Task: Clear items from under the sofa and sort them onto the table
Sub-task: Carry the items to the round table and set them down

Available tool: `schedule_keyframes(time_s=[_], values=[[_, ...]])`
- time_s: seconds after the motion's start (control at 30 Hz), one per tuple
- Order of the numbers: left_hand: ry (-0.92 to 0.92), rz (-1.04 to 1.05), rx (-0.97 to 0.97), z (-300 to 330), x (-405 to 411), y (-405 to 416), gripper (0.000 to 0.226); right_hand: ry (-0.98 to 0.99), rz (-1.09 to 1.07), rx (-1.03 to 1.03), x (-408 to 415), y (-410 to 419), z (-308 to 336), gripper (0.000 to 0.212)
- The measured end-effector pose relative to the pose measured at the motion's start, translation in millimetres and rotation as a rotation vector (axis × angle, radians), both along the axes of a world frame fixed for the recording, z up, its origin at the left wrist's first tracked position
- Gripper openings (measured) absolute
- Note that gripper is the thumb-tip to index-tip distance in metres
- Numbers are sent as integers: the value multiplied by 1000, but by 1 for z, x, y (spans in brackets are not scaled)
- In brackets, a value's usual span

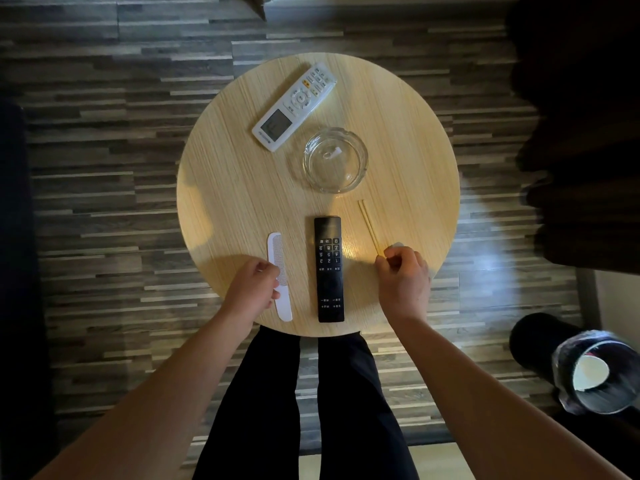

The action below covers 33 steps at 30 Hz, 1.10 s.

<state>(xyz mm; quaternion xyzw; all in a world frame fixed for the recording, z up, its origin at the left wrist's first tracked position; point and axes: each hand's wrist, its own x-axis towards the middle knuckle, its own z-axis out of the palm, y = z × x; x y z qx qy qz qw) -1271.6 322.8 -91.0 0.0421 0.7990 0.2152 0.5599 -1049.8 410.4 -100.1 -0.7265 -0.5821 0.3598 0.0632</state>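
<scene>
On the round wooden table (221, 188) three long things lie side by side at the near edge, all with the long axis running from near to far. The white comb (279, 275) is on the left, its teeth facing right and its handle end toward the near rim. The black remote (329, 270) lies in the middle, straight, with its number keys in the far half. The pair of chopsticks (369, 227) is on the right, the two sticks together, tilted a little so the far ends lean to the left. The left hand (254, 287) has its fingers curled together and they touch the left side of the comb. The right hand (403, 275) is curled, with thumb and fingers pinching the near ends of the chopsticks; a small white thing shows behind the knuckles, and I cannot tell what it is. Farther on the table a glass ashtray (335, 160) stands just beyond the chopsticks, and a white remote (294, 106) lies diagonally at the far side. A bin (595, 372) with a paper cup stands on the floor at the right.
</scene>
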Motion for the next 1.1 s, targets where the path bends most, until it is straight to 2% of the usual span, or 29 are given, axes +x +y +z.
schedule_keyframes(time_s=[0.2, 0.5, 0.57, 0.7, 0.8, 1.1], values=[[5, -24, -9, -2, 6, -3, 16, -39, -19, -18, -2, -10, 3, 2], [43, -101, -31, -6, 7, -2, 13, -135, -109, -111, -4, -24, -2, 7], [95, -163, -16, -7, 7, -4, 11, -126, -98, -99, -4, -22, -1, 5], [337, -315, -16, -7, 11, -8, 36, -118, -62, -92, -2, -19, 1, 3], [439, -395, -30, -8, 14, -6, 38, -103, -54, -95, -1, -19, 2, 3], [440, -394, 15, -14, 10, -6, 28, -64, -56, -72, 1, -21, 2, 5]])
